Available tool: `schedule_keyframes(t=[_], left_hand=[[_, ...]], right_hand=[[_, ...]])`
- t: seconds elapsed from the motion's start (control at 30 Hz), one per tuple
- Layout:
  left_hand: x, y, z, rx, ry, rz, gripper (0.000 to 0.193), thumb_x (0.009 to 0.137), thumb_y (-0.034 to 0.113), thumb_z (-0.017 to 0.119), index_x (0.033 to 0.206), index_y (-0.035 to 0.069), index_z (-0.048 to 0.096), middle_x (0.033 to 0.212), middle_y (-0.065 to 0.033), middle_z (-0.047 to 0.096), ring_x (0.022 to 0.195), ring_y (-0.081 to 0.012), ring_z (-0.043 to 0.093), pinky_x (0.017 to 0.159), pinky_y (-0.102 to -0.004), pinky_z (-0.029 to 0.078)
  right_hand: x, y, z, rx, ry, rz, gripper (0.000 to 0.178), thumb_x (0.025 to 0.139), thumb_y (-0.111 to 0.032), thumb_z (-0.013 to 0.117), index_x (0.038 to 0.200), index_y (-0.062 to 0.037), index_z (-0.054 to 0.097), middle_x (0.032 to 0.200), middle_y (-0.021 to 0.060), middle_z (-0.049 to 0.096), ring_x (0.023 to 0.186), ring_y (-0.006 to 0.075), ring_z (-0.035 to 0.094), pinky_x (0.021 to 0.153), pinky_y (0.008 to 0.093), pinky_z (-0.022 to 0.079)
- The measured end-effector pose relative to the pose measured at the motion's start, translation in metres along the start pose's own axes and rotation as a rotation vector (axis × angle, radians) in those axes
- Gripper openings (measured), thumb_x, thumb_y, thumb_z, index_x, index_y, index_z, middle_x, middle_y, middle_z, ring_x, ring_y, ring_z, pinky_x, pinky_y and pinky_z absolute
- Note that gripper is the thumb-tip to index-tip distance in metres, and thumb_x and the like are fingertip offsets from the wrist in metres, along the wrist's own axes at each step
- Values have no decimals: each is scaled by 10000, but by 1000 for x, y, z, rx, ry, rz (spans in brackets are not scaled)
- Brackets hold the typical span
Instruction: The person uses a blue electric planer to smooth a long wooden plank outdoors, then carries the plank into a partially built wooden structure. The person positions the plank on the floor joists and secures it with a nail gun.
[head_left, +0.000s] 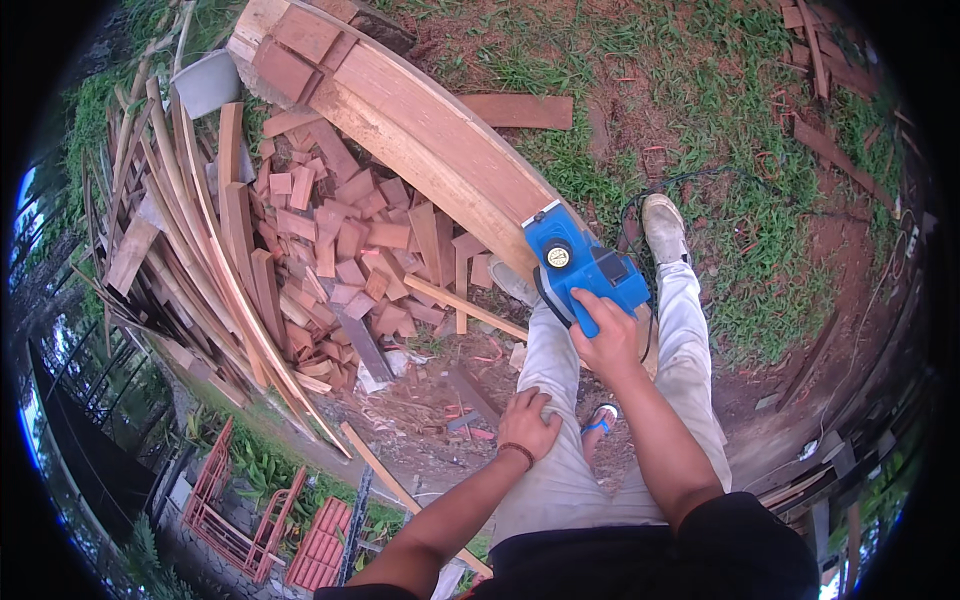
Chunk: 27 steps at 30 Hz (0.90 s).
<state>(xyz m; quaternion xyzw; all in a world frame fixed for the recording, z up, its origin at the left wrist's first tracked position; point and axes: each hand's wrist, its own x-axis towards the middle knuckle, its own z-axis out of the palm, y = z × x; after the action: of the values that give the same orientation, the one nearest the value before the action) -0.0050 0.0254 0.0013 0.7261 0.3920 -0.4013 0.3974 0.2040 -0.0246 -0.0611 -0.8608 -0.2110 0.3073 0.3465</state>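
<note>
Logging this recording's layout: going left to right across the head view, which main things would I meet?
Pale grey container, heaped reddish wooden blocks, blue electric planer in the right hand, narrow reddish-brown board.

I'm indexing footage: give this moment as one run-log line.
Right hand: gripping blue power planer; left hand: on left leg; planer: over wooden beam; offcuts: heaped left of beam

No legible text or numbers.
</note>
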Motion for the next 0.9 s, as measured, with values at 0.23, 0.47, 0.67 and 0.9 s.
schedule_keyframes(t=[0.23,0.47,0.67,0.9], left_hand=[[3,-4,-1,32,-12,-10,414,846,344,624,1198,134,687,1397,-86,557,1312,-324,487,1101,-472,421],[8,-3,-16,11,-70,-52,443,846,351,618,1224,127,674,1408,-92,549,1332,-317,471,1111,-485,405],[11,-7,-29,-27,-60,-41,434,847,331,622,1214,105,676,1391,-109,562,1303,-322,495,1103,-439,425],[15,-12,-37,-56,-60,-33,432,851,331,623,1207,93,679,1384,-118,563,1319,-337,469,1112,-445,412]], right_hand=[[50,-28,20,28,-18,-35,484,720,-101,698,1200,-156,677,890,139,681,802,343,687,716,436,557],[91,-64,37,33,-39,-28,465,725,-93,682,1188,-138,686,984,181,721,891,370,707,807,441,568],[131,-96,52,38,-2,-37,458,738,-97,676,1194,-131,687,1056,189,728,948,366,713,853,434,567],[199,-141,58,55,-32,-74,440,763,-154,719,1201,-157,673,986,177,726,929,378,697,826,466,559]])
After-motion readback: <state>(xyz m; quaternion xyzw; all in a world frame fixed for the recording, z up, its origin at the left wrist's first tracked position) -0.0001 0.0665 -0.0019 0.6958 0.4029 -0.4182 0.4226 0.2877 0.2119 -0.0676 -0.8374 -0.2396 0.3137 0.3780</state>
